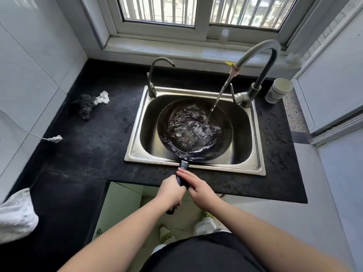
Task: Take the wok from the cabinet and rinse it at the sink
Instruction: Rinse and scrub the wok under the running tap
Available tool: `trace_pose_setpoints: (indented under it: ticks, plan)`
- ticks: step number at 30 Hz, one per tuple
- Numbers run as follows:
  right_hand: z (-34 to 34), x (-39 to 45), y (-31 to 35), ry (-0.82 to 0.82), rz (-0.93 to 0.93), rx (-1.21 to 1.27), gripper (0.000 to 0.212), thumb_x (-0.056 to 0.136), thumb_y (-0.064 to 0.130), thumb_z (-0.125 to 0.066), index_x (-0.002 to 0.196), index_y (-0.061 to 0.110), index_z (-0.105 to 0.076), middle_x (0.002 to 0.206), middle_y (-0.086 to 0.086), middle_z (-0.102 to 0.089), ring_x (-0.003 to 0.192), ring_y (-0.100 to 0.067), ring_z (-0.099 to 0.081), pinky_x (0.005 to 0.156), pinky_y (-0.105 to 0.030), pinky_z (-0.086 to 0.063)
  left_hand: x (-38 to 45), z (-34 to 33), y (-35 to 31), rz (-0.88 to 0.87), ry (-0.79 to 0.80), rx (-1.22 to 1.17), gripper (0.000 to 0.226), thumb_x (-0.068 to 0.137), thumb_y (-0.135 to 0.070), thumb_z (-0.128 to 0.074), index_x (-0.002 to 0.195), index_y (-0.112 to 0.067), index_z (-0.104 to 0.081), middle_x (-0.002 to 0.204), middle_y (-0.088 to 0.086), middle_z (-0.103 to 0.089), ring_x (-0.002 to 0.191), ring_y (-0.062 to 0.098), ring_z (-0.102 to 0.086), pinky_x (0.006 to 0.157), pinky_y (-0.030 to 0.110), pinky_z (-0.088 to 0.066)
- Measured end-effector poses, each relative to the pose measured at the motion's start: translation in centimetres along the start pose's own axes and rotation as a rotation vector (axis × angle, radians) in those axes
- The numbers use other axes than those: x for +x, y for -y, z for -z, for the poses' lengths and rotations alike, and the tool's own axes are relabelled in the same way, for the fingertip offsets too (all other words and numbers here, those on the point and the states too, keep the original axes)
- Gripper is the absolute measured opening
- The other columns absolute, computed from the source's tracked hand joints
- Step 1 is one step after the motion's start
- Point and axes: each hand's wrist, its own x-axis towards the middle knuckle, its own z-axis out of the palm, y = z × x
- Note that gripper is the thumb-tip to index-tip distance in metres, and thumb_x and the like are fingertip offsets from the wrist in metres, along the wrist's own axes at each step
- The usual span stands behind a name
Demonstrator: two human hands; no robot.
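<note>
Wok (194, 130): in sink (257, 154) under running water, handle (183, 166) pointing back toward person. Left hand (170, 190) wraps handle; right hand (198, 188) apparently clasps alongside.

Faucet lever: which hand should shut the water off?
Probably the right hand: the lever stands on the sink's right side, and the left hand grips the wok handle.

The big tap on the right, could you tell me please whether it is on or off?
On: water streams from the tap into the wok.
</note>
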Motion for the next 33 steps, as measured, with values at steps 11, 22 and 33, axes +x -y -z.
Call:
trace_pose_setpoints:
  ticks: [11,22,33]
  plan:
    - [0.0,-0.1,0.3,0.018,-0.004,-0.055,0.069,0.08,-0.013,-0.041,0.141,0.02,-0.049,0.15,0.015,-0.036,0.133,0.014,-0.026,0.109,-0.005,-0.016,0.1,0.0,1.0,-0.038,0.008,-0.085,0.016,0.081,-0.02,-0.054,0.091,-0.008,-0.055,0.059,0.012,-0.063,0.037,0.025,-0.059,0.035,0.027,-0.046]
    - [0.0,1.2,1.5,-0.025,0.012,-0.025,0.066,0.079,-0.013,-0.04,0.136,0.017,-0.054,0.143,0.016,-0.04,0.132,0.004,-0.034,0.108,-0.005,-0.019,0.2,1.7,0.1,0.052,0.135,-0.362,0.011,0.085,-0.003,-0.045,0.078,-0.009,-0.049,0.052,0.006,-0.045,0.032,0.014,-0.042,0.034,0.02,-0.037]
    - [0.4,2.6,2.1,-0.052,-0.025,-0.001,0.059,0.082,-0.013,-0.04,0.134,0.01,-0.054,0.143,0.005,-0.044,0.128,-0.001,-0.038,0.104,-0.001,-0.019,1.5,2.2,-1.1,0.186,0.211,-0.593,0.015,0.089,-0.006,-0.045,0.076,-0.015,-0.046,0.052,0.0,-0.04,0.03,0.006,-0.036,0.036,0.013,-0.032]
